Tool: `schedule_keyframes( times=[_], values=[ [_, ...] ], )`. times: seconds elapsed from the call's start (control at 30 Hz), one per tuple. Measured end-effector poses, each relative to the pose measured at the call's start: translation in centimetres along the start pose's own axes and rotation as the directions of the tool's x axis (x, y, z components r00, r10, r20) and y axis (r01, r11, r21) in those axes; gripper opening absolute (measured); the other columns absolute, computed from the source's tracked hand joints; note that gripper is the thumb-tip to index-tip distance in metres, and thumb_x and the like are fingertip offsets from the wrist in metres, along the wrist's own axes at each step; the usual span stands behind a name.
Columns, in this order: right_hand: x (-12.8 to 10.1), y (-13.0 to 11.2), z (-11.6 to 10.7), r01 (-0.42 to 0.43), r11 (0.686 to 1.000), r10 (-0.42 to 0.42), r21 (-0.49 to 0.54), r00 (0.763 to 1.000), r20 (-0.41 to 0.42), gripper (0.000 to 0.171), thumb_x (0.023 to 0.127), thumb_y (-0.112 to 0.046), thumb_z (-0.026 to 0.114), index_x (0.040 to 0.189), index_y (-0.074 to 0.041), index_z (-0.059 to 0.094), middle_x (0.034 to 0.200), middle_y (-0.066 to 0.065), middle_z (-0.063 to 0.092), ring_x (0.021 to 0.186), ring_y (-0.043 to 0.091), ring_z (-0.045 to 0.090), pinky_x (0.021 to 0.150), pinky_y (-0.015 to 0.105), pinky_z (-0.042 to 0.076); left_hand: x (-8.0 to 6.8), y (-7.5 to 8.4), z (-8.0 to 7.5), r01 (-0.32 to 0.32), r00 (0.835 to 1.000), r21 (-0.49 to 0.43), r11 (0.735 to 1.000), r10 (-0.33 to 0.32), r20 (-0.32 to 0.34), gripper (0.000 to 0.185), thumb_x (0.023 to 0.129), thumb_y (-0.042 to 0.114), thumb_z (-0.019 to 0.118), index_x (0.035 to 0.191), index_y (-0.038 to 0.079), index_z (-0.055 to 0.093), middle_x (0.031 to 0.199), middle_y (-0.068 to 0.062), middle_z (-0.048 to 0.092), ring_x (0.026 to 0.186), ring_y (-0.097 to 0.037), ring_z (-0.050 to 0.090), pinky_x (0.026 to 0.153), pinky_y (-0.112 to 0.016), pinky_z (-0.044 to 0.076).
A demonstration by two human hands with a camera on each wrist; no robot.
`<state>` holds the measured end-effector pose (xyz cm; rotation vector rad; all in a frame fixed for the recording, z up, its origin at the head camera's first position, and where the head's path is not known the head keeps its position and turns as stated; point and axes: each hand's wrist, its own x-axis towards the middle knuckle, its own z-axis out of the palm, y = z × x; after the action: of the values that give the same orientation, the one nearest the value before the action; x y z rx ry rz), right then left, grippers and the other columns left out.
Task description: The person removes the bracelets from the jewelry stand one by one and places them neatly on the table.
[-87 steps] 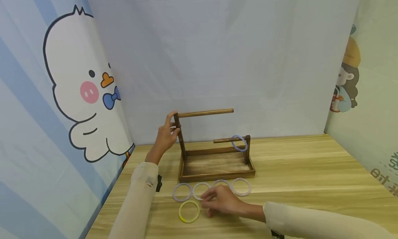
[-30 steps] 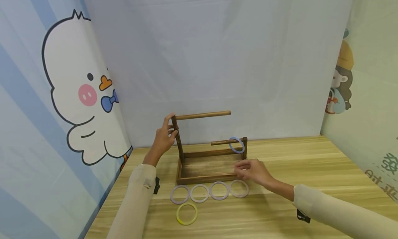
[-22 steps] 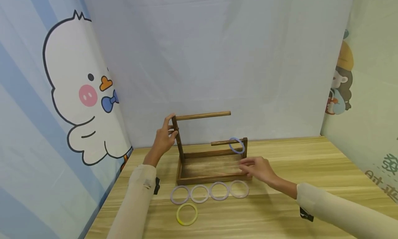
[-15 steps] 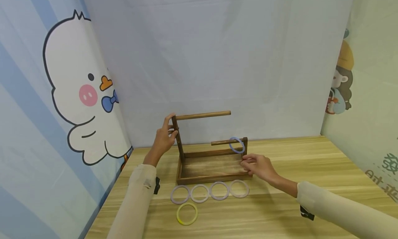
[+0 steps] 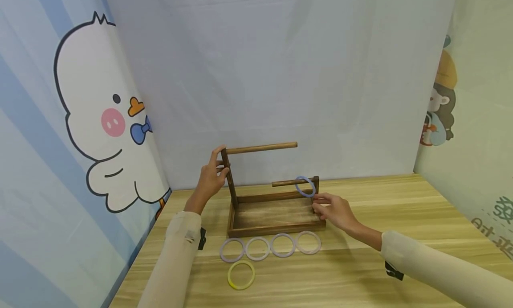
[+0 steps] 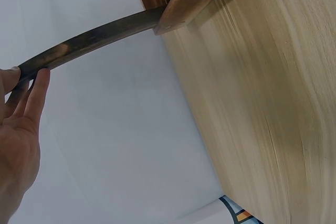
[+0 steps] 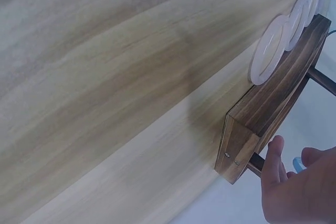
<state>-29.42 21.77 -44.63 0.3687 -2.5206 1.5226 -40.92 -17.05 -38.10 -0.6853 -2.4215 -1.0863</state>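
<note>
My left hand [image 5: 211, 176] holds the tall left post of a brown wooden rack [image 5: 276, 230] near its top, thumb and fingers on either side of the post [image 6: 94, 39]. A blue ring [image 5: 305, 186] hangs on the rack's short lower bar [image 5: 282, 183], beside the short right post. My right hand [image 5: 335, 211] is at that post, fingertips right by the ring's lower edge, with a gap between thumb and fingers. In the right wrist view, a bit of the blue ring [image 7: 298, 164] shows beyond the hand [image 7: 302, 187]. The long upper bar [image 5: 262, 148] carries nothing.
Several pale purple and whitish rings [image 5: 283, 245] lie in a row on the wood-grain table [image 5: 372, 272] along the rack's front edge. A yellow ring [image 5: 241, 275] lies nearer, at the left. A plain pale curtain [image 5: 280, 76] stands close behind the rack.
My right hand has moved from above the rings in front, across the rack's front right corner, and up to the short post. My left hand keeps its grip; the rings stay put.
</note>
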Motion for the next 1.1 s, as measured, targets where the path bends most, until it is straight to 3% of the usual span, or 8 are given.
schedule_keyframes(
  times=[0.53, 0.73, 1.1],
  values=[
    [1.1, -0.2, 0.9, 0.008, 1.0, -0.008, 0.026, 1.0, -0.006, 0.036, 0.103, -0.007, 0.066, 0.133, 0.013, 0.061, 0.122, 0.031, 0.069, 0.09, 0.042, 0.076, 0.068, 0.041, 0.067, -0.1, 0.2, -0.2, 0.0, 1.0, 0.005, 1.0, 0.0, -0.004, 0.074, 0.102, -0.004, 0.062, 0.162, 0.022, 0.026, 0.133, -0.033, 0.063, 0.117, -0.045, 0.068, 0.094, -0.051, 0.061],
    [1.6, -0.4, 1.1, 0.004, 1.0, -0.003, 0.022, 1.0, -0.019, 0.034, 0.104, -0.005, 0.062, 0.135, 0.011, 0.061, 0.123, 0.032, 0.068, 0.087, 0.042, 0.076, 0.068, 0.047, 0.066, 0.0, 0.1, -0.1, 0.005, 1.0, 0.002, 1.0, -0.005, -0.003, 0.075, 0.102, -0.004, 0.061, 0.162, 0.025, 0.026, 0.133, -0.032, 0.062, 0.118, -0.044, 0.067, 0.095, -0.05, 0.061],
    [1.8, -0.8, 1.3, 0.024, 1.0, -0.023, 0.015, 0.999, -0.038, 0.028, 0.105, 0.001, 0.057, 0.131, 0.012, 0.062, 0.122, 0.034, 0.068, 0.086, 0.043, 0.076, 0.067, 0.045, 0.066, -0.1, 0.0, -0.1, 0.002, 1.0, -0.004, 1.0, -0.002, -0.005, 0.077, 0.102, -0.005, 0.061, 0.162, 0.028, 0.026, 0.133, -0.032, 0.063, 0.118, -0.045, 0.067, 0.094, -0.051, 0.061]
  ],
)
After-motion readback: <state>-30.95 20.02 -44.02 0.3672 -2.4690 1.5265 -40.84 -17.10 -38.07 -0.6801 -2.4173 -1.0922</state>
